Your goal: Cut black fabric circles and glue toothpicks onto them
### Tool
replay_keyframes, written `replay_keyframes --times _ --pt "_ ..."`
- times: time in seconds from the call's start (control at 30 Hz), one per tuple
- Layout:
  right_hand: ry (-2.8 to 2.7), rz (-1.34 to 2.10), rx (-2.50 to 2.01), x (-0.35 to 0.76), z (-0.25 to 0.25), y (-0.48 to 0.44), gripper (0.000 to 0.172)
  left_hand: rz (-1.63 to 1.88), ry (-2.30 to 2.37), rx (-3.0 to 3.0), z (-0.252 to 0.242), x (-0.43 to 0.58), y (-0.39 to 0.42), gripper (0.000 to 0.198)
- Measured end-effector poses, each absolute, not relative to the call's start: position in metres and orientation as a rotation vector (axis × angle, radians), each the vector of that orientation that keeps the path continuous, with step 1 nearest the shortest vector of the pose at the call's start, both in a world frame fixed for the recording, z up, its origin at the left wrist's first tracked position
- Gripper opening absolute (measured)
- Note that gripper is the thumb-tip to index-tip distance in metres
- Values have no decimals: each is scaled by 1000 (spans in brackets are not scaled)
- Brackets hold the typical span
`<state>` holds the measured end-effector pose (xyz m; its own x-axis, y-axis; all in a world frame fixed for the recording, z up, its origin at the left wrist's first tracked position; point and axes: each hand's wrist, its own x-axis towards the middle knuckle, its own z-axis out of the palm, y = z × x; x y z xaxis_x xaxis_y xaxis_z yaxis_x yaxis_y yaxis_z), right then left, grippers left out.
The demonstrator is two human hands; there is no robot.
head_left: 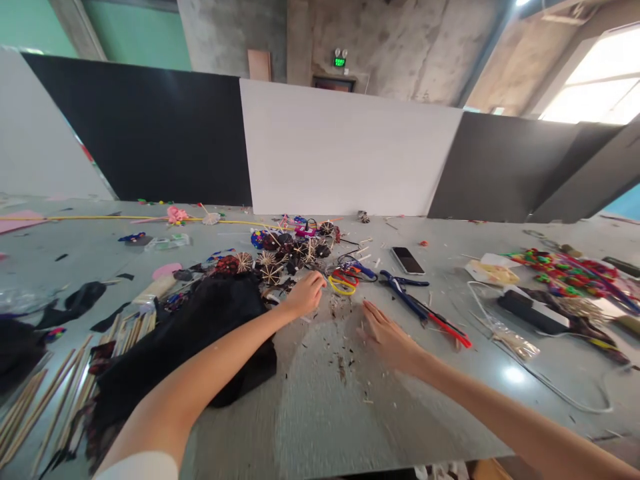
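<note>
My left hand [306, 293] is over the middle of the table, its fingers curled in. Whatever they may hold is hidden. Just beside its fingertips lie scissors with yellow handles [342, 287]. My right hand [385, 333] rests flat on the tabletop with fingers stretched out, slightly blurred. Between the two hands are scattered dark scraps and crumbs [341, 363]. A cluster of dark balls stuck with small sticks [295, 252] sits beyond my left hand. Black cloth [200, 333] spreads under my left forearm. Dark blue-handled pliers [407, 297] lie beyond my right hand.
A smartphone [407, 260] lies behind the pliers, and a red-handled tool [447, 327] is to their right. Wooden sticks [55, 393] are heaped at left. Colourful pompom trim [565, 270] and a white cable [545, 383] lie at right. Upright panels [345, 147] border the table's back.
</note>
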<state>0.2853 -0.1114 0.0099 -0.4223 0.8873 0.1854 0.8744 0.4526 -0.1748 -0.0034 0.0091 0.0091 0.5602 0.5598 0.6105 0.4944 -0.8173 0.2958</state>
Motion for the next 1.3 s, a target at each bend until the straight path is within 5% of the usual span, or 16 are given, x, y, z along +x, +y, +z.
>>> replay_keyframes --times 0.13,0.43,0.77,0.93,1.13,1.3 --pt "-2439 -13 -1593 285 -15 -132 78 822 847 2979 33 -11 27 23" --pt "-2642 74 -1145 202 -2 -179 71 574 655 3233 72 4 49 26" --pt "-2706 226 -839 192 5 -117 65 214 626 3364 110 6 26 25" --pt "-2643 191 -1176 273 6 -118 65 454 752 3200 122 -11 -26 25" --pt "-2581 175 -1316 337 -2 -174 65 701 875 2911 78 -15 -95 32" --pt "-2576 67 -1396 348 -8 -194 68 1141 2088 2500 86 -112 -132 41"
